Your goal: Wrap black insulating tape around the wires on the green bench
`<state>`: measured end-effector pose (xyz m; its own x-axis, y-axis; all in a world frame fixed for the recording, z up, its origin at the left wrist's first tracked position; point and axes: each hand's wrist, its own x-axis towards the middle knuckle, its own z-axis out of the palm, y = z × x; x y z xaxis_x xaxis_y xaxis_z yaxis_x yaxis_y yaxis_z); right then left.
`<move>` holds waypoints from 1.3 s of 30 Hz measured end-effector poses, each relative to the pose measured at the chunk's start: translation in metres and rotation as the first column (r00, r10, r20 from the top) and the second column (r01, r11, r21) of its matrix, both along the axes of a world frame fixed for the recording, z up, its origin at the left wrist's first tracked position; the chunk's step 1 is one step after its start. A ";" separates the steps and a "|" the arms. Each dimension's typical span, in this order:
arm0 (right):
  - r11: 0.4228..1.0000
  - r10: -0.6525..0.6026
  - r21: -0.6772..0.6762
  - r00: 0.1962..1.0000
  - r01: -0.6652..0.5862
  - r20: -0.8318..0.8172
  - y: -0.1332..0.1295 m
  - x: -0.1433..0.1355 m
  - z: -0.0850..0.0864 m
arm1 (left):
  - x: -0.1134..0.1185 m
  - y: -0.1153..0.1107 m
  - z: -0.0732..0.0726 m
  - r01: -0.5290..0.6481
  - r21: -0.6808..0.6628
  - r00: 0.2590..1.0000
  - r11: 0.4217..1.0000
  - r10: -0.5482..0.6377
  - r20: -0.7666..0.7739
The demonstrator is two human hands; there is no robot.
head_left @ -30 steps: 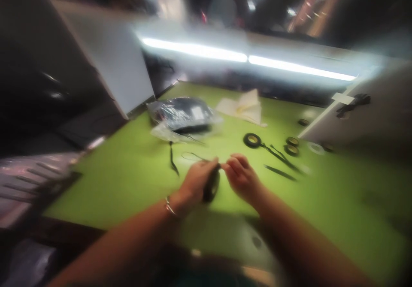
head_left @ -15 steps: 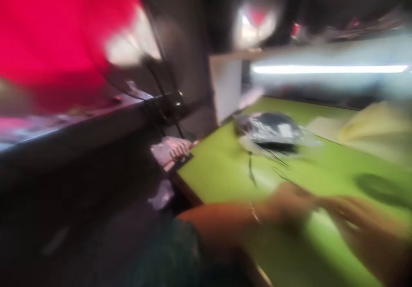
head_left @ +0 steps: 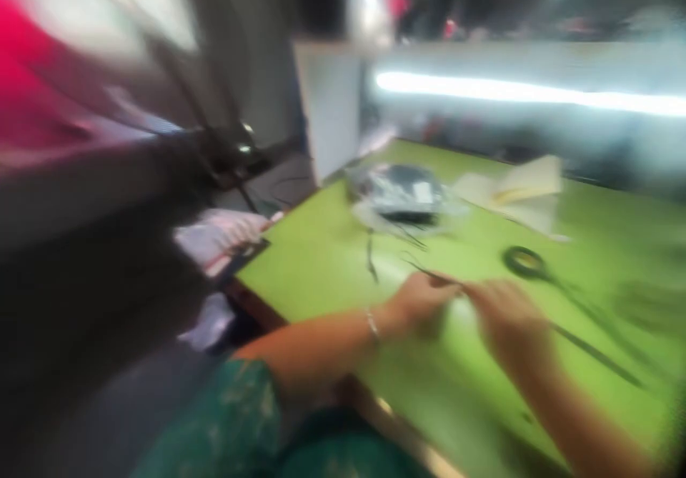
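Bearing everything, the green tabletop (head_left: 321,271) had a plastic bag (head_left: 396,192) and pale paper (head_left: 530,192) set back, probably out of the way. The right hand's (head_left: 509,321) fingers pressed together by the left hand (head_left: 421,303), blur hiding what they gripped. A tape roll (head_left: 512,264) lay beyond, in easy reach. Between them, the left hand pinched a thin dark strand (head_left: 442,278), likely near its end for control.

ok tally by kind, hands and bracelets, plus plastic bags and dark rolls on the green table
Hands: 2 (left hand, right hand)
Bracelet: 1
Plastic bag: 1
Dark roll: 1
Total: 5
The green table is too blurred at far right to count.
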<state>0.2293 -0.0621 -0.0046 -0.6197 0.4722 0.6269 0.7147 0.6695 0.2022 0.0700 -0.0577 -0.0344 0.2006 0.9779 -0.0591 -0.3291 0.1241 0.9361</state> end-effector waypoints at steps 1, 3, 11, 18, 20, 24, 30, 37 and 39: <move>1.000 -0.008 0.009 1.000 0.008 -0.019 0.001 -0.001 0.000 | -0.001 0.001 0.001 0.012 0.054 1.000 0.998 -0.013 0.017; 0.999 -0.032 -0.033 0.998 0.030 -0.057 0.003 -0.003 -0.002 | -0.004 0.003 0.002 0.059 0.056 0.998 0.997 -0.059 -0.008; 0.991 -0.051 -0.129 0.968 0.019 -0.247 0.002 -0.010 -0.011 | -0.006 -0.003 0.009 0.064 -0.020 0.992 0.998 -0.065 -0.106; 0.999 -0.045 0.015 0.992 0.047 -0.117 0.001 -0.010 -0.019 | -0.001 -0.010 0.011 -0.030 -0.116 0.998 0.993 0.024 -0.052; 0.999 -0.018 0.025 0.994 0.021 -0.106 0.001 -0.008 -0.020 | 0.000 -0.011 0.013 -0.042 -0.128 0.998 0.991 0.035 -0.055; 1.000 0.014 0.016 0.992 -0.012 -0.128 0.002 -0.008 -0.022 | -0.001 -0.009 0.012 -0.042 -0.137 0.996 0.990 0.031 -0.079; 0.965 0.031 -0.234 0.940 -0.116 -0.338 0.010 -0.005 -0.013 | -0.004 -0.006 0.008 -0.070 -0.062 0.989 0.996 0.061 -0.133; 0.858 -0.092 -0.504 0.938 -0.095 -0.334 0.006 0.001 0.002 | -0.002 -0.005 0.012 -0.080 0.084 0.976 0.993 0.095 -0.195; 0.859 -0.073 -0.506 0.963 -0.071 -0.260 0.005 0.000 0.001 | -0.002 -0.005 0.013 -0.076 0.080 0.977 0.994 0.091 -0.194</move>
